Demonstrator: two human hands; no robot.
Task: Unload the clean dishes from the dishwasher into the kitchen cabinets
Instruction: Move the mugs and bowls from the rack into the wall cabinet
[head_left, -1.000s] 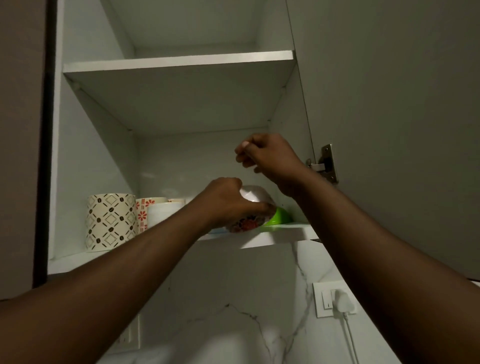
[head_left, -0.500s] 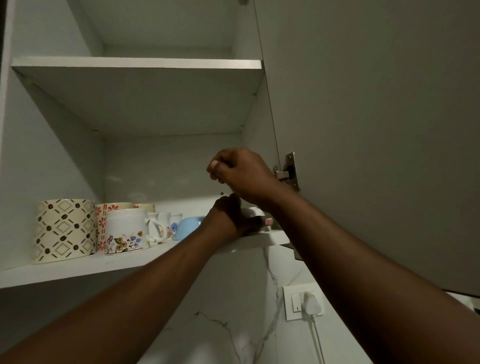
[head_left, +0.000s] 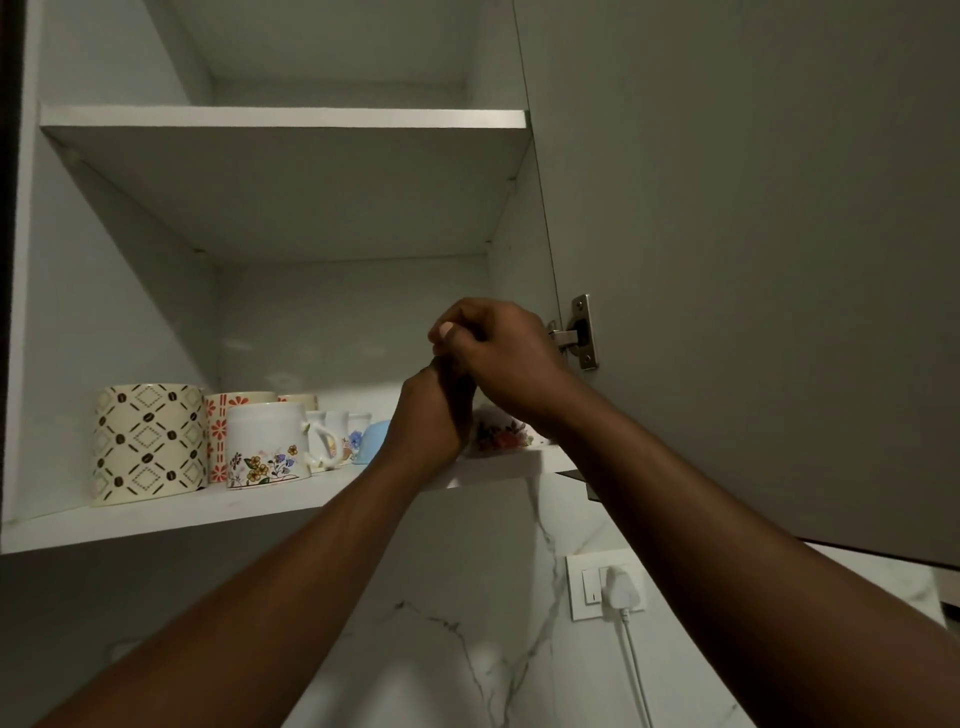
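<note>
A white cup with a red and dark flower print (head_left: 501, 435) stands at the right end of the lower cabinet shelf (head_left: 156, 512), partly hidden by my hands. My left hand (head_left: 434, 421) is raised just in front of it, off the cup, its fingers reaching up under my right hand and hidden there. My right hand (head_left: 498, 348) hovers above with fingers curled and the thumb pressed on top; nothing shows inside it. The two hands touch.
Further left on the shelf stand a diamond-patterned mug (head_left: 148, 444), a red-flower mug (head_left: 234, 415), a floral white mug (head_left: 267, 447), small cups (head_left: 337, 434) and a blue cup (head_left: 376, 441). The open door (head_left: 753, 260) with its hinge (head_left: 582, 332) is right; a socket with plug (head_left: 608, 592) is below.
My left hand set the flowered cup on the shelf's right end, let go and rose to meet my right hand. The view shifted, showing more mugs on the left.
</note>
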